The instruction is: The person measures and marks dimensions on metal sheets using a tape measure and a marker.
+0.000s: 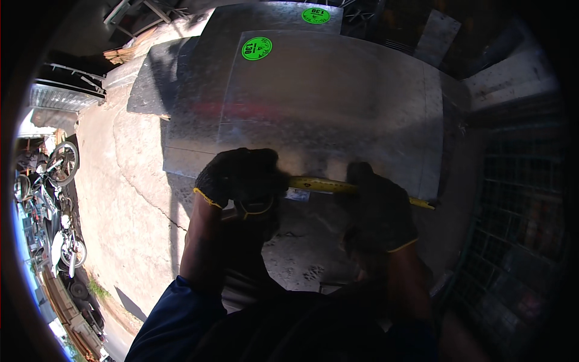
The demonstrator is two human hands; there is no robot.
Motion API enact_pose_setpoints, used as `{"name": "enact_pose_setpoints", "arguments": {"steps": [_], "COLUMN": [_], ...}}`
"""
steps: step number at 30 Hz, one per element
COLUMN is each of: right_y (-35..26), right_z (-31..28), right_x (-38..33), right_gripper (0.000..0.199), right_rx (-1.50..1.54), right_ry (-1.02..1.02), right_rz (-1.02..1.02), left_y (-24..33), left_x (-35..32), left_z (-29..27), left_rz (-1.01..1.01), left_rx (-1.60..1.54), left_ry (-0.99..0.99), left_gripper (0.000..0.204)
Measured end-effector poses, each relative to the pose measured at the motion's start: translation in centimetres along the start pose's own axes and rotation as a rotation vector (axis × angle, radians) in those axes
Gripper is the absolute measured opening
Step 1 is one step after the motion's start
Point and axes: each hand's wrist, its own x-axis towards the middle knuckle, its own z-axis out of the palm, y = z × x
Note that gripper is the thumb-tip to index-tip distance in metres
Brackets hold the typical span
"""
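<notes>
My two hands wear dark work gloves with yellow cuff edges. A yellow tape measure blade (322, 184) is drawn out between them, over the near edge of a grey metal sheet (325, 108). My left hand (244, 175) is closed at the blade's left end; a dark rounded shape beneath it looks like the tape's case, mostly in shadow. Farther along, my right hand (380, 205) grips the blade, and its free end sticks out to the right past the glove. Thin straight lines run across the sheet near its left and right sides.
Bright green round stickers (257, 49) mark the stacked sheets. Cracked concrete floor (132, 169) lies to the left, with motorcycles (63, 229) beyond it. On the right stands a dark wire-mesh rack (525, 199). Metal frames (145, 15) stand at the far left.
</notes>
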Motion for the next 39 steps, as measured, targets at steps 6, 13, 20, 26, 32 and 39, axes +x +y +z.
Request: {"name": "enact_pose_setpoints", "arguments": {"steps": [6, 13, 20, 26, 32, 39], "right_y": [0.4, 0.7, 1.2, 2.2, 4.9, 13.5], "right_z": [-0.4, -0.2, -0.2, -0.2, -3.8, -7.8], "right_x": [0.6, 0.3, 0.5, 0.1, 0.8, -2.1], "right_gripper": [0.031, 0.028, 0.028, 0.029, 0.028, 0.027], "right_rx": [0.030, -0.041, 0.007, 0.001, 0.340, 0.368], "right_ry": [-0.068, -0.019, -0.056, -0.029, 0.160, 0.751], "right_rz": [0.021, -0.003, 0.036, -0.019, -0.278, 0.161], "left_y": [-1.0, -0.8, -4.0, -7.2, -4.3, -6.9], "left_x": [-0.6, 0.1, -3.6, -6.6, -3.6, -6.2], "left_z": [0.3, 0.0, 2.2, 5.2, 3.4, 3.2], "left_rz": [0.044, 0.090, -0.107, -0.431, -0.280, -0.529], "left_rx": [0.044, 0.065, -0.246, -0.548, -0.334, -0.393], "left_ry": [-0.023, -0.056, -0.149, 0.038, -0.214, -0.031], "left_gripper": [0.017, 0.009, 0.023, 0.026, 0.026, 0.027]}}
